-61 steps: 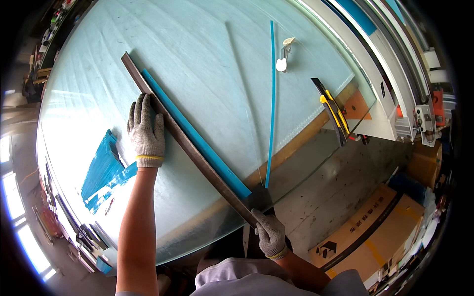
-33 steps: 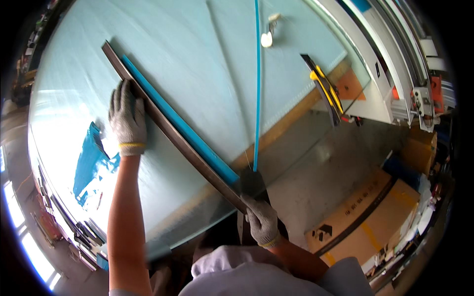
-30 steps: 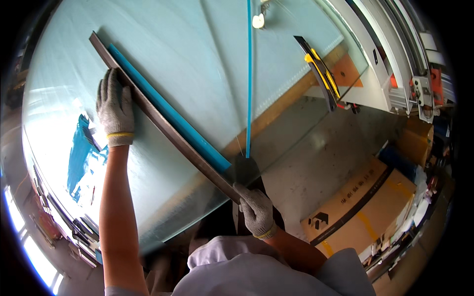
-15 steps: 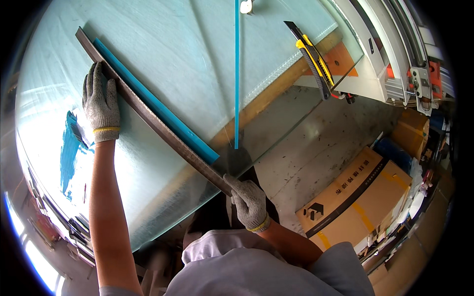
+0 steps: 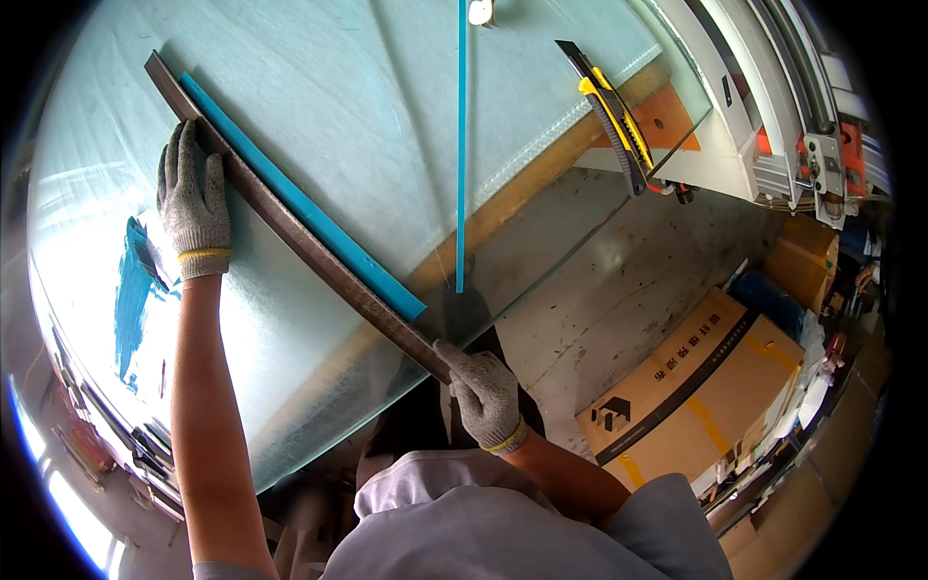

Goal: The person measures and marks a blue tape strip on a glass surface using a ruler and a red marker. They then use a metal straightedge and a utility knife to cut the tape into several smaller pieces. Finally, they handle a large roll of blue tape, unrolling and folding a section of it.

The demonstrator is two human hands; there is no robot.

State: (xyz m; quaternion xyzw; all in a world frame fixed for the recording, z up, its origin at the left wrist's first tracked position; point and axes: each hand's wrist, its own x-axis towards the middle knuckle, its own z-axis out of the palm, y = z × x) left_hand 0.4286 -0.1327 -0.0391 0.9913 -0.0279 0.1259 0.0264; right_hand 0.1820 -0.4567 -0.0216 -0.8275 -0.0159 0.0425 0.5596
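Observation:
A long dark brown metal bar point(image 5: 319, 259) lies diagonally on the greenish glass sheet point(image 5: 319, 77). Along its far side runs a blue strip point(image 5: 319, 222), close beside it. My left hand point(image 5: 191, 198), in a grey knit glove, lies flat with fingers stretched, fingertips touching the bar near its upper left end. The bar's near end is gripped by my right hand point(image 5: 483, 394), gloved likewise, with the index finger laid along it; the other fingers curl under and are partly hidden. Farther right, a narrow blue strip point(image 5: 461, 145) lies apart, reaching toward the sheet's near edge.
A yellow and black utility knife point(image 5: 616, 116) rests at the right, blade out. Blue smears point(image 5: 130, 304) mark the glass at left. A small white object point(image 5: 481, 13) sits at the far edge. Machine rails point(image 5: 773, 97) stand right; a cardboard box point(image 5: 691, 377) lies on the floor.
Both hands and the bar appear very slightly farther left in the picture, as does the blue strip beside it. The grip looks the same.

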